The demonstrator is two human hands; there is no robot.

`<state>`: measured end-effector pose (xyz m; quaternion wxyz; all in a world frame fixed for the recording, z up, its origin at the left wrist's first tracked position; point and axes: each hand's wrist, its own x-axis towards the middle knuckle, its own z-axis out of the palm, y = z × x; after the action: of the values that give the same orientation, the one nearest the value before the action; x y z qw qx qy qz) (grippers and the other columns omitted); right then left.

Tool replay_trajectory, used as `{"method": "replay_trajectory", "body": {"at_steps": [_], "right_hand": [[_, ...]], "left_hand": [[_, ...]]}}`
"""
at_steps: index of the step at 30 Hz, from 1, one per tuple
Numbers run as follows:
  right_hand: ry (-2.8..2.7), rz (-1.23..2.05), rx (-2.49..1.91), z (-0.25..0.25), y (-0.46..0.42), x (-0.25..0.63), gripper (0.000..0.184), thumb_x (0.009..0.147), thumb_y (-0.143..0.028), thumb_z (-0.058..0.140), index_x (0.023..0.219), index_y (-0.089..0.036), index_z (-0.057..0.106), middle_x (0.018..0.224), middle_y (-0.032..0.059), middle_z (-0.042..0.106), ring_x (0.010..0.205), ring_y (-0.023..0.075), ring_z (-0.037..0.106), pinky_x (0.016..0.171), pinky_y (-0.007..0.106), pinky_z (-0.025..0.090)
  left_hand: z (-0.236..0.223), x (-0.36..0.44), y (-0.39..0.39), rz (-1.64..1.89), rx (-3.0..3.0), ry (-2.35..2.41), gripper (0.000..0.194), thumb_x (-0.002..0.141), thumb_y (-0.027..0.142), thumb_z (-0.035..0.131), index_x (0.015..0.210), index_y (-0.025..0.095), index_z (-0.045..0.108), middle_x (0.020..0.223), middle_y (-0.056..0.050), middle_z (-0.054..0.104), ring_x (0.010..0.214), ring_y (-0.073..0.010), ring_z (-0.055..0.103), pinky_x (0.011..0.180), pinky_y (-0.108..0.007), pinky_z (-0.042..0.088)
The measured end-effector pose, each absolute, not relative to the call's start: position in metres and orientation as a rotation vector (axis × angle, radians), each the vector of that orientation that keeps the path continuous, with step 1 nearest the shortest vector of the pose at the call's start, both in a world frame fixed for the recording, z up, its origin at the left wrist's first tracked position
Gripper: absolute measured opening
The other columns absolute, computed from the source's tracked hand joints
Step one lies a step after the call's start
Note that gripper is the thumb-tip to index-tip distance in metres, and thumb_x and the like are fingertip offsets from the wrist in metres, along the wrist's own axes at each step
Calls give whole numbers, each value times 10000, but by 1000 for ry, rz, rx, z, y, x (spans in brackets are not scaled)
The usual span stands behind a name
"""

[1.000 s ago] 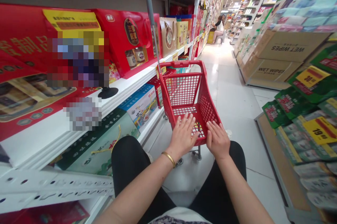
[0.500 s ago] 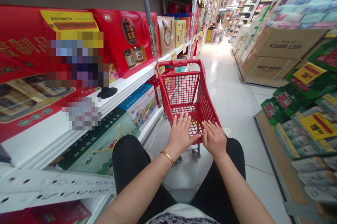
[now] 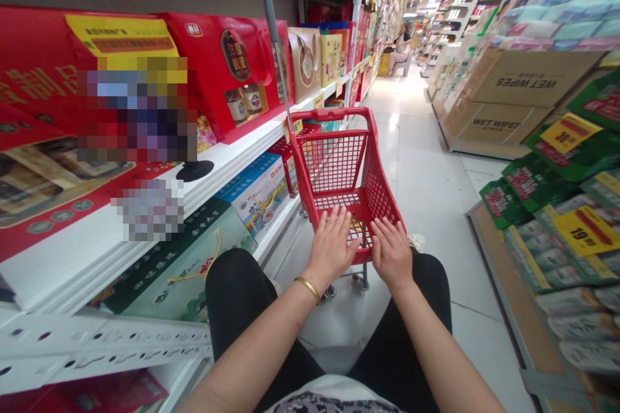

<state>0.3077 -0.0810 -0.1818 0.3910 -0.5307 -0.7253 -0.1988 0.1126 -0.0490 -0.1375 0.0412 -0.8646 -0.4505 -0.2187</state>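
A small red plastic shopping cart stands on the shop floor in front of my knees. My left hand lies flat on the cart's near rim, fingers stretched out and apart, a gold bangle on the wrist. My right hand rests beside it on the same rim, fingers also extended and holding nothing. A grey pole rises from the cart's far left corner. The basket looks empty.
White shelves on my left carry red gift boxes and blue and green boxes below. On the right are green packs and cardboard "WET WIPES" cartons. The white tiled aisle runs ahead; a person sits far down it.
Both hands and the cart have shifted slightly left and closer together in the view; the hands stay flat on the cart's rim.
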Motion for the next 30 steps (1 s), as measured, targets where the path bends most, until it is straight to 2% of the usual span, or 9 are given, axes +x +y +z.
{"method": "replay_trajectory", "body": {"at_steps": [5,10,17,21,23,26,28,30], "right_hand": [[-1989,-467,-1300,-178,-82,284,448,969,-194,557,1416,-197,582,1392,80,662,1338,242,581,1224,500,381],[-1972,-512,-1322,-174,-83,310,418,962,-207,588,1379,-202,617,1317,73,708,1227,225,654,1208,461,406],[-1861,-492,-1389,-176,-81,304,370,970,-193,560,1328,-213,651,1271,68,730,1256,242,637,1225,513,364],[-1976,-461,-1338,-174,-84,285,397,974,-202,556,1364,-202,628,1295,70,720,1275,221,624,1215,457,386],[-2019,-475,-1328,-171,-86,286,410,973,-219,562,1380,-217,616,1340,66,696,1334,240,583,1247,505,329],[-2031,-509,-1370,-170,-90,292,447,970,-252,571,1417,-261,586,1477,60,596,1488,308,409,1266,648,187],[-2005,-511,-1398,-172,-90,294,466,969,-256,570,1434,-274,571,1532,59,538,1533,327,321,1255,672,189],[-1977,-496,-1392,-175,-88,292,462,973,-243,557,1435,-262,573,1517,64,556,1522,314,347,1246,628,267]], "left_hand": [[-139,106,-47,-657,-2670,-1353,700,1058,585,302,1555,105,416,1655,-122,355,1578,-266,215,1301,-506,172],[-140,103,-47,-653,-2686,-1329,727,1047,611,317,1559,102,409,1647,-133,369,1577,-272,220,1296,-505,188],[-135,109,-49,-632,-2701,-1314,579,1085,466,307,1551,148,438,1649,-82,378,1582,-248,202,1307,-495,156],[-134,100,-49,-629,-2684,-1329,533,1088,406,313,1550,178,448,1651,-62,373,1582,-247,203,1308,-513,151],[-133,96,-50,-631,-2674,-1337,545,1084,418,320,1554,169,441,1655,-66,365,1585,-256,187,1306,-524,154],[-133,94,-53,-642,-2658,-1346,557,1076,452,344,1551,181,448,1659,-65,354,1591,-266,163,1303,-540,155],[-133,97,-54,-648,-2649,-1354,551,1073,463,353,1540,193,466,1660,-58,353,1593,-265,149,1303,-541,155],[-134,99,-54,-649,-2644,-1361,548,1075,457,344,1536,189,472,1661,-55,352,1594,-257,144,1306,-531,151]]}}
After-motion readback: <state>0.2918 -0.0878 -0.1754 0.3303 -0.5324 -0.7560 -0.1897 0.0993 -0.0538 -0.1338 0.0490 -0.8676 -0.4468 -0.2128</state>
